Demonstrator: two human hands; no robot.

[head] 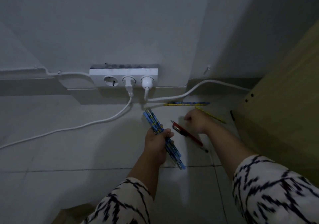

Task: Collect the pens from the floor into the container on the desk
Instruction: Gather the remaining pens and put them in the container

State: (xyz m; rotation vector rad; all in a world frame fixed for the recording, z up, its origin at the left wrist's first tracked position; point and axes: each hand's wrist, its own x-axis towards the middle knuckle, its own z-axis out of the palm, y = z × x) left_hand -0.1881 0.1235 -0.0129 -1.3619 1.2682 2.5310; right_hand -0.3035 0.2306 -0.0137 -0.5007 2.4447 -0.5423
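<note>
My left hand (155, 145) grips a bundle of several blue patterned pens (154, 124), held slanted above the tiled floor. A red pen (189, 135) lies on the floor between my hands, partly under my right forearm. My right hand (196, 121) hovers low over the floor just past it, back turned to me and fingers curled down; what lies under the palm is hidden. A thin yellow pencil (216, 117) lies just right of that wrist. Two more pens, blue and yellow (186, 103), lie along the wall. The container and desk top are out of view.
A white power strip (124, 76) sits on the wall base, with two plugs in it. White cables (86, 125) trail across the floor to the left, and one (198, 87) runs right. A light wooden furniture panel (284, 106) stands at the right.
</note>
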